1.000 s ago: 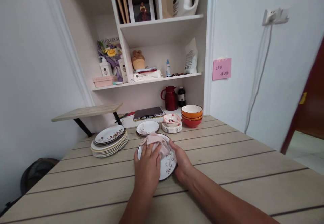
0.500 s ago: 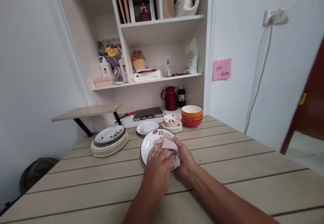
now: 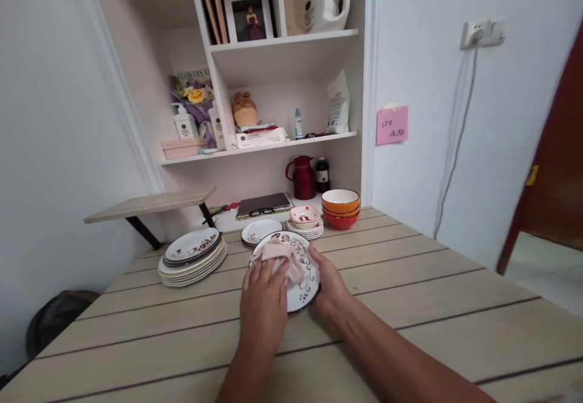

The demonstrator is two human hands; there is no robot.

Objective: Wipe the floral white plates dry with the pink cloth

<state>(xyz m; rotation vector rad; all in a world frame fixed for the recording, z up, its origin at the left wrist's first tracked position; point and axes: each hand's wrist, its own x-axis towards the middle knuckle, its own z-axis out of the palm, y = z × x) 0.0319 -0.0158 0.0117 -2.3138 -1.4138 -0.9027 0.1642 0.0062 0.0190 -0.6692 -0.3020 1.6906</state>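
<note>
In the middle of the head view is a white plate [image 3: 306, 287] with a dark rim and brown flower print, held above the wooden table. My right hand [image 3: 328, 284] grips its right edge, thumb on top and the fingers underneath, mostly hidden. A crumpled pale pink cloth [image 3: 279, 257] lies on the plate's face. My left hand [image 3: 264, 297] presses that cloth onto the plate's left part, its fingers bent over the fabric. The cloth covers part of the print.
Left of the hands stands a stack of plates [image 3: 194, 257]. Behind are smaller plates [image 3: 262, 230], a pink square bowl [image 3: 305, 215] on small white dishes, and stacked orange and red bowls [image 3: 340, 209]. A raised wooden shelf [image 3: 150, 204] stands at the back left, a red jug [image 3: 302, 178] further back.
My left hand has slid the cloth leftward across the plate, uncovering the print on its right side. The right hand still grips the edge. The camera view has shifted slightly.
</note>
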